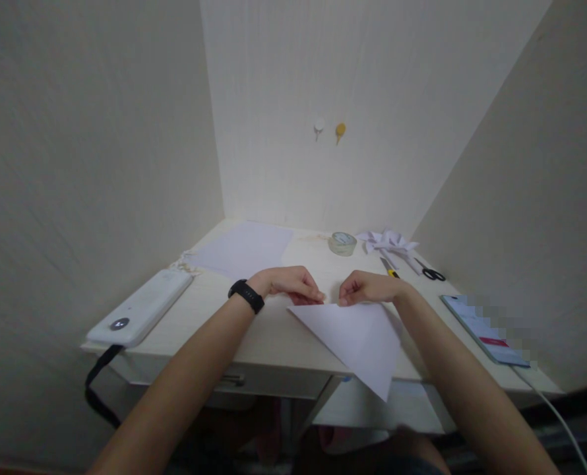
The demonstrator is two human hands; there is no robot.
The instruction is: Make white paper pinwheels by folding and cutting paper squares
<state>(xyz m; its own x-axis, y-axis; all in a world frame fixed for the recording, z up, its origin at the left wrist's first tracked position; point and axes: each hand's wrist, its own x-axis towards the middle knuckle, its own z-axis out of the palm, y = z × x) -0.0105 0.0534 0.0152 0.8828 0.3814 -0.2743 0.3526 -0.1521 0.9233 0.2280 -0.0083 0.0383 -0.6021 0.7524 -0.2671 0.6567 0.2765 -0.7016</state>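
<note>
A white sheet of paper (360, 336), shaped like a folded triangle, lies on the desk with one corner hanging past the front edge. My left hand (297, 285), below a black wristwatch (247, 295), has its fingers closed at the paper's far edge near the left corner. Closed in a pinch on the same edge, a little to the right, is my right hand (365, 287). Only a small gap separates the two hands. The fingertips of both are partly hidden.
Another white sheet (248, 247) lies at the back left. A tape roll (343, 243), a folded paper piece (390, 244), a yellow utility knife (389, 268) and black scissors (431, 271) sit at the back right. A phone (481, 328) is at right, a white power bank-like device (140, 308) at left.
</note>
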